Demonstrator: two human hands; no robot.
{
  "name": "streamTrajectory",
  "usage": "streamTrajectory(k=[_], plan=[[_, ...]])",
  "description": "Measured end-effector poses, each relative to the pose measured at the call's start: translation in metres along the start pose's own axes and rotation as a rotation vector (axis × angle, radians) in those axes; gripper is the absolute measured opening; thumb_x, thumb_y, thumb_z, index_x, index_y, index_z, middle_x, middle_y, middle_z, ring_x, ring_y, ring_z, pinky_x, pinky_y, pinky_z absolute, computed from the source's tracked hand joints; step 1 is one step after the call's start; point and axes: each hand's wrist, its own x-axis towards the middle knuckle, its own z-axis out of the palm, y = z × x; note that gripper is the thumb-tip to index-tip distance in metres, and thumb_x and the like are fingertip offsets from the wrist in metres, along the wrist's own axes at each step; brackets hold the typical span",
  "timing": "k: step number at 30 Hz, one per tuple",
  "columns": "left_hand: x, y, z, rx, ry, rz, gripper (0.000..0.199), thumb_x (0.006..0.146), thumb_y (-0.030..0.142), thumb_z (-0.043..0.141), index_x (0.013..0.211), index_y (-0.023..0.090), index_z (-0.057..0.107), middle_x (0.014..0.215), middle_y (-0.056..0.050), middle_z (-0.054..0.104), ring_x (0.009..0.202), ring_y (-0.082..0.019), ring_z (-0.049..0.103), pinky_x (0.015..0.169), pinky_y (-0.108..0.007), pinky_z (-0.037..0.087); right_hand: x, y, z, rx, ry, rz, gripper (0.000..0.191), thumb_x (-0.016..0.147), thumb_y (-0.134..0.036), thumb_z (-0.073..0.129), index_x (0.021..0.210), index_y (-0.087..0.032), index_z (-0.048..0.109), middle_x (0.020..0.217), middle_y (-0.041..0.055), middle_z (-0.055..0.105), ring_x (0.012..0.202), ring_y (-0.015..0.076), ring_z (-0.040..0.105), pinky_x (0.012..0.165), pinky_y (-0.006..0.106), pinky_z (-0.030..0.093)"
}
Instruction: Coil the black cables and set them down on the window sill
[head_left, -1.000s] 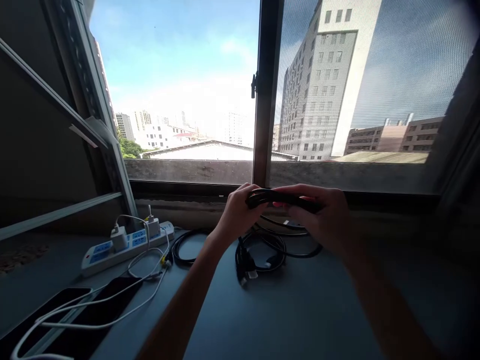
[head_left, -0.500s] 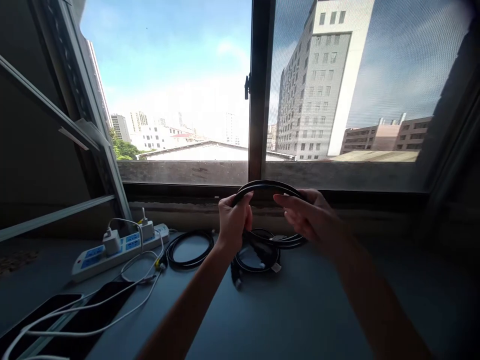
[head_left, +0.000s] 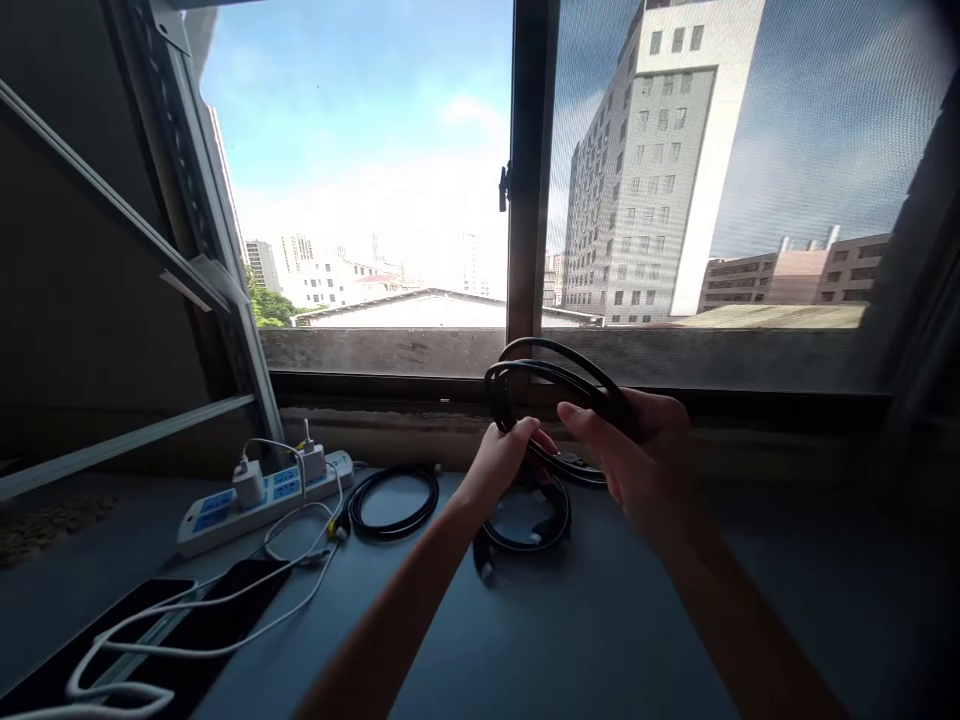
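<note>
A looped black cable (head_left: 559, 372) is held up above the desk, in front of the window sill. My left hand (head_left: 506, 455) pinches the lower left side of its loops. The right side of the loops lies in my right hand (head_left: 637, 440), between thumb and fingers. Beneath my left hand, a second coiled black cable (head_left: 529, 545) rests on the desk, partly hidden by the hand. Another black coil (head_left: 394, 502) lies flat to the left of it.
A white power strip (head_left: 266, 500) with two plugged-in chargers stands at the left on the grey desk (head_left: 600, 630). White cables (head_left: 202, 605) trail over dark flat objects at the lower left. A metal frame (head_left: 217, 200) rises at the left, beside the window.
My left hand has moved right and down, closer to my right hand. The held loops have spread apart and show a rounder shape. The camera view has shifted slightly.
</note>
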Motion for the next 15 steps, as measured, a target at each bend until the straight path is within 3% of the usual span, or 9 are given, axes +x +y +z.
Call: streamTrajectory(k=[3,7,9,12,15], plan=[[-0.005,0.01,-0.005,0.023,-0.091,-0.08,0.034,0.085,0.036,0.04,0.074,0.011,0.061,0.056,-0.007,0.06,0.052,-0.018,0.06,0.052,-0.026,0.047,0.001,0.002,-0.006,-0.029,-0.027,-0.075,0.038,0.08,-0.017,0.064,0.048,-0.016,0.044,0.038,-0.0068,0.033,0.03,0.0066,0.022,0.028,0.017,0.013],[-0.012,0.018,-0.008,-0.025,-0.36,-0.169,0.041,0.089,0.038,0.036,0.102,0.007,0.06,0.064,-0.009,0.065,0.07,-0.021,0.064,0.066,-0.029,0.049,0.003,0.006,-0.018,-0.042,-0.078,-0.159,0.045,0.08,-0.016,0.067,0.047,-0.016,0.037,0.039,-0.0069,0.032,0.028,0.006,0.021,0.027,0.017,0.011],[-0.013,0.019,-0.009,-0.046,-0.444,-0.168,0.042,0.089,0.04,0.038,0.107,0.009,0.059,0.071,-0.009,0.066,0.076,-0.02,0.063,0.071,-0.029,0.048,0.003,0.006,-0.023,-0.032,-0.12,-0.192,0.044,0.08,-0.015,0.068,0.047,-0.016,0.039,0.039,-0.0071,0.031,0.028,0.006,0.022,0.027,0.018,0.011],[-0.012,0.019,-0.008,-0.125,-0.41,-0.091,0.037,0.087,0.043,0.046,0.097,0.013,0.064,0.078,-0.007,0.066,0.077,-0.018,0.061,0.072,-0.026,0.047,0.002,0.006,-0.025,0.051,-0.14,-0.176,0.04,0.078,-0.015,0.069,0.047,-0.017,0.043,0.04,-0.0074,0.031,0.028,0.0063,0.021,0.028,0.018,0.013],[-0.01,0.022,-0.006,-0.306,-0.297,0.018,0.03,0.081,0.045,0.057,0.088,0.016,0.063,0.08,-0.003,0.064,0.077,-0.016,0.061,0.068,-0.022,0.045,0.006,0.01,-0.023,0.216,-0.112,-0.12,0.042,0.078,-0.015,0.065,0.044,-0.018,0.04,0.038,-0.0068,0.032,0.03,0.0073,0.022,0.034,0.019,0.022]])
